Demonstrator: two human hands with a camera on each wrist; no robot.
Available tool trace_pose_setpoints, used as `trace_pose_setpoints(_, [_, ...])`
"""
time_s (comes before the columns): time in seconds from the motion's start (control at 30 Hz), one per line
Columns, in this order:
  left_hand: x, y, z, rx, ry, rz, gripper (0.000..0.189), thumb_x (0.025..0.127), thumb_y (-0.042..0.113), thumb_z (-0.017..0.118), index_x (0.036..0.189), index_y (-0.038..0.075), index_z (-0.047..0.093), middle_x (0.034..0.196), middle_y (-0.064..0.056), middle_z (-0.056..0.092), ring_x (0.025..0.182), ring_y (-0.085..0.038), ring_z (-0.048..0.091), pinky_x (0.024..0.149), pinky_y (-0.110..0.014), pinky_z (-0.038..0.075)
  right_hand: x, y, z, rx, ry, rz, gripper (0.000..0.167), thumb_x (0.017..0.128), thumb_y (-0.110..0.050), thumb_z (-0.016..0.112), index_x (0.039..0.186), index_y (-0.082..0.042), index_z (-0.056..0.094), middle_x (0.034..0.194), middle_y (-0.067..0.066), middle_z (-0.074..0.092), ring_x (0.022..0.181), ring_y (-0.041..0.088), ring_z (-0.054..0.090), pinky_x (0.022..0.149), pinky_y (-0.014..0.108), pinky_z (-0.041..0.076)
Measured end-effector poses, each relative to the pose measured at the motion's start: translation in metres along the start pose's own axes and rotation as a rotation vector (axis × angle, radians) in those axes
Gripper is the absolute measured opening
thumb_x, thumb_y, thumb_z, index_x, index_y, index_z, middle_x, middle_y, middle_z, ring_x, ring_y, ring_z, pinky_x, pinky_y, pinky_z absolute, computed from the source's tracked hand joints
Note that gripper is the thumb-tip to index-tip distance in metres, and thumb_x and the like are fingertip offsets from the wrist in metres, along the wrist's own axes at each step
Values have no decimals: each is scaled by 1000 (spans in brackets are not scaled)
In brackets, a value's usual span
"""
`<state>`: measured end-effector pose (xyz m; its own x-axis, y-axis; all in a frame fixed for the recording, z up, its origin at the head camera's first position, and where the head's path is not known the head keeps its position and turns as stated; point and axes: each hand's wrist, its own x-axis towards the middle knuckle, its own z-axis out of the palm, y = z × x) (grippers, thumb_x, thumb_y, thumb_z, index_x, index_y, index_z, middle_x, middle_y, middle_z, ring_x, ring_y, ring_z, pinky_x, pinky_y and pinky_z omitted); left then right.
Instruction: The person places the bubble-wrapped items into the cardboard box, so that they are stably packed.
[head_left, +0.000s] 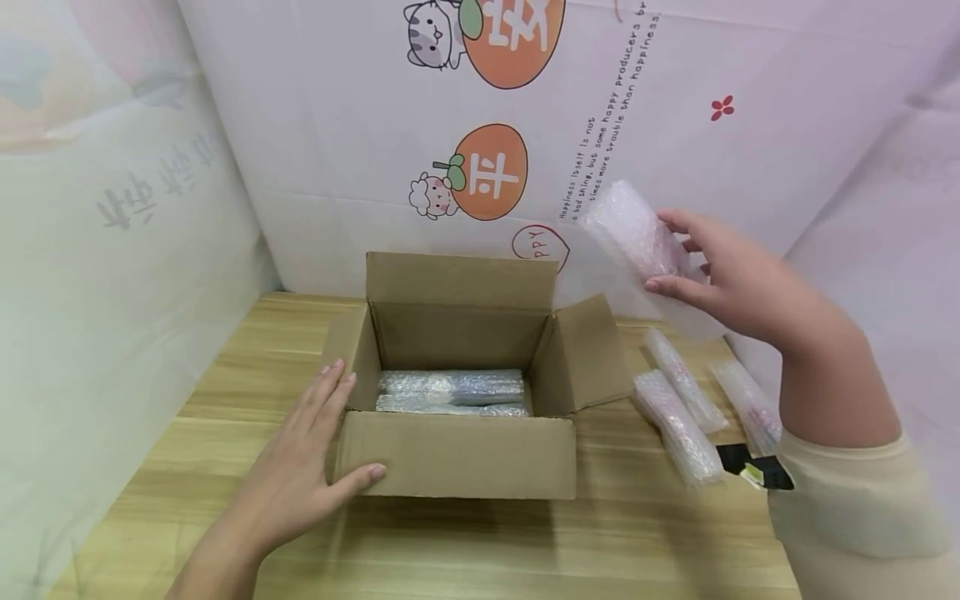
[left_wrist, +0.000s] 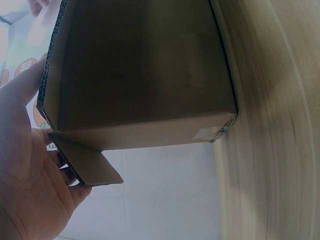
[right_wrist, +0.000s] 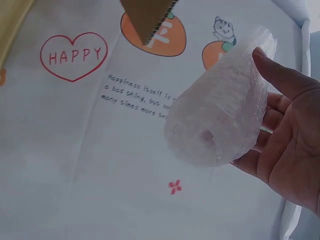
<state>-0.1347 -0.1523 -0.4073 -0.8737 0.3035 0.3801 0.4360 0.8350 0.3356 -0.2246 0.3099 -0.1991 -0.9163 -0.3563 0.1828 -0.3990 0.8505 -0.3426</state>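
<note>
My right hand is raised at the right and grips a roll of clear bubble wrap, thumb on one side and fingers on the other. In the right wrist view the roll is rounded, with a small pinkish spot at its end. My left hand rests on the near left corner of an open cardboard box, fingers straight along the left flap and thumb over the front flap. Several bubble-wrapped bundles lie side by side inside the box.
Right of the box, 3 more bubble-wrapped pieces lie on the wooden table. A black item with a yellow-green bit sits by the right sleeve. Printed white cloth encloses the back and sides. The box flaps stand spread outward.
</note>
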Motion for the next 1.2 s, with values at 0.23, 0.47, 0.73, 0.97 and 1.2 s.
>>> trace_pose_setpoints(0.23, [0,-1,0,3,-3,-8,106,81,68,65,159,24,10,166,5,5,153,-19,7,123,-45,20,26,-29,-21,-56,-56,-74,79,93,-40,67,156,-21,24,151,17,40,130,45,44,98,66,41])
trace_pose_setpoints(0.47, [2,-1,-2,6,-11,-11,106,81,69,64,159,25,8,167,4,4,153,-20,6,119,-55,26,52,-54,-29,-133,-113,-143,80,90,-47,67,155,-21,27,152,12,40,131,38,46,102,59,41])
trace_pose_setpoints(0.73, [2,-2,-3,1,-16,-16,106,81,69,64,159,25,8,166,6,4,153,-20,6,120,-52,24,82,-92,-23,-254,-223,-207,73,92,-45,66,152,-21,32,144,8,47,128,30,47,105,55,40])
trace_pose_setpoints(0.97, [2,-3,-4,3,-18,-8,106,81,69,64,159,25,8,166,5,4,153,-21,6,120,-54,24,109,-123,-13,-274,-333,-236,72,91,-46,66,151,-22,33,148,4,44,128,25,45,110,49,36])
trace_pose_setpoints(1.2, [2,-5,-4,5,-1,6,106,81,67,65,159,22,10,167,3,5,153,-23,8,120,-53,24,139,-144,19,-335,-447,-254,68,90,-41,68,148,-25,36,142,2,49,126,21,49,109,45,39])
